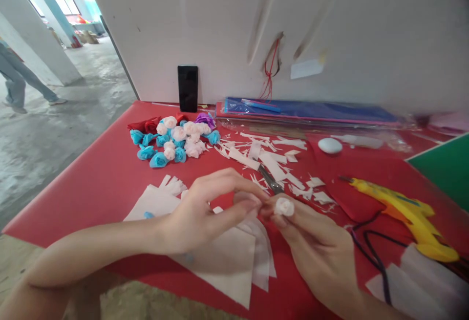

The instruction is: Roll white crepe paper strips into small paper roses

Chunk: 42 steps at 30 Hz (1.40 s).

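Where the two hands meet over the red table [91, 183], a small white paper rose [284, 206] sits pinched at the fingertips of the right hand [318, 246], its rolled face turned up toward the camera so the coil can be seen. The left hand [205, 212] closes on the same bloom from the other side, thumb and forefinger pressed against its edge, as if steadying the outer wrap; both hands are thus together and clamped on the flower. Beneath them lie white paper sheets [227, 256], one fringed with cuts, kept directly under the work. Behind, a litter of white paper offcuts [271, 156] surrounds a pair of scissors [270, 179], blades half buried. Further back, a cluster of finished roses [174, 141] in blue, white, red and purple is heaped together, well apart from the hands. To the right, a yellow glue gun [406, 212] rests on its side, cord trailing toward the near edge. Against the wall stand a black phone [187, 88] and flat packs of coloured paper [308, 111]. A person's legs [18, 83] show far left.
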{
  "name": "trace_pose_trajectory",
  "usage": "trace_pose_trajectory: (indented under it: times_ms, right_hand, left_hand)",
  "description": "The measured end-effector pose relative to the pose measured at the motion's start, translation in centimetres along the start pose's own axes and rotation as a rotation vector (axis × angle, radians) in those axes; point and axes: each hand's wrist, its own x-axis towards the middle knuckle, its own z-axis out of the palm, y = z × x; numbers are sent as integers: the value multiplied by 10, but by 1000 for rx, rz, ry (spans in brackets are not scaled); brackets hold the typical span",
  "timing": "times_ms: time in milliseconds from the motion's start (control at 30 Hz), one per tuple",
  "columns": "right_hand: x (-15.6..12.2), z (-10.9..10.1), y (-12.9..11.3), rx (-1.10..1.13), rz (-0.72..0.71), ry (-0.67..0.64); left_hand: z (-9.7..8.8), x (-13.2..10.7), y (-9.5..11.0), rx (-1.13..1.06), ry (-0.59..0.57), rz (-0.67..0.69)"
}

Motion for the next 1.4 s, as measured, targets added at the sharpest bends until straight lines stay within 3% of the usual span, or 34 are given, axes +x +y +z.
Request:
trace_pose_trajectory:
  times_ms: [167,400,667,1100,1400]
  right_hand:
    - [-2,0,-2,107,119,-43]
    - [-9,2,2,398,300,-177]
    - [-9,3,-5,432,397,-165]
    - [2,4,4,1028,654,-467]
    - [-6,10,7,1139,689,-531]
  left_hand:
    - [-2,3,-2,65,30,-26]
    - [0,1,-1,-134,-85,-124]
    - [2,0,-2,-326,-69,-250]
    - [-4,5,-5,-410,-184,-294]
    - [-2,1,-6,-446,-246,-269]
